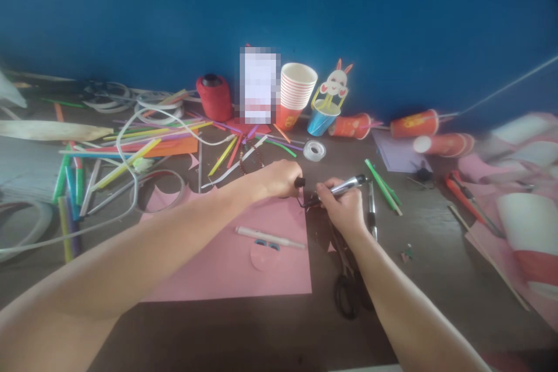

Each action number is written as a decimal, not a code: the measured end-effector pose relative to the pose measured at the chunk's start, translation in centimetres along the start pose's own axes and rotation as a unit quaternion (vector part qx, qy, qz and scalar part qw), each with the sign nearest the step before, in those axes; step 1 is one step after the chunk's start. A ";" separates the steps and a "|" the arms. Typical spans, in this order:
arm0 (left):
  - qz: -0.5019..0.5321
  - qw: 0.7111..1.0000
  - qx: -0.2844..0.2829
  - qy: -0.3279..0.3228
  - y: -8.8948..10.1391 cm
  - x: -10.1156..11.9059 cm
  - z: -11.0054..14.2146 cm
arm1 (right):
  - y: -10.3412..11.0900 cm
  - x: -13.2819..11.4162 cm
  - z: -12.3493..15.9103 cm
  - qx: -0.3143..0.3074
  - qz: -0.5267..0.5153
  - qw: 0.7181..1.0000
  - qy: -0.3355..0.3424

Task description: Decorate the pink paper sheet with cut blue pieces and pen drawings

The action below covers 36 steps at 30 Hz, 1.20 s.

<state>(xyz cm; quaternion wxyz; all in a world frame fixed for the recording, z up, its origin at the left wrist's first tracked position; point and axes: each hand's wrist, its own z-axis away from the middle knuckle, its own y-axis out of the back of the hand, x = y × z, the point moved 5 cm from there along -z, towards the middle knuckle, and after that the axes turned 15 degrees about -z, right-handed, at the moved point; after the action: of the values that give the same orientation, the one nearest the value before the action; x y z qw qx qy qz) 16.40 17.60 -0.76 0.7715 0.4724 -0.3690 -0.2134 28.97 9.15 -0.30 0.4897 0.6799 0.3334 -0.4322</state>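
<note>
My right hand (344, 206) is closed around a silver and black marker pen (346, 186), right of the pink paper sheet (209, 279). My left hand (283, 179) is curled over the sheet's far edge. A small black cap-like piece (300, 182) pokes out of its fist, a short way from the pen. On the sheet lie a white pen (270, 237) and a pink paper circle (264, 258) with two dark blue pieces at its upper edge. Scissors (346, 296) rest below my right hand, partly hidden by the forearm. Another silver pen (372, 212) lies just beyond.
Behind stand a red thread spool (213, 99), stacked paper cups (297, 93) and a blue cup (323, 119) with a rabbit figure. A tape roll (314, 150) sits nearer. Colored strips and a white cable (131, 157) clutter the left; a red cutter (471, 203) lies right.
</note>
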 end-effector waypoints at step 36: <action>-0.005 1.000 0.004 0.002 0.0 0.1 -0.1 | 0.1 0.4 0.0 0.011 -0.021 1.000 -0.002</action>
<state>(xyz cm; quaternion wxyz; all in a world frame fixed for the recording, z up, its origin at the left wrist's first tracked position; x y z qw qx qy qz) 16.53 17.62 -0.79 0.7691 0.4778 -0.3661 -0.2148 29.24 9.08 -0.62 0.4737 0.6771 0.3424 -0.4471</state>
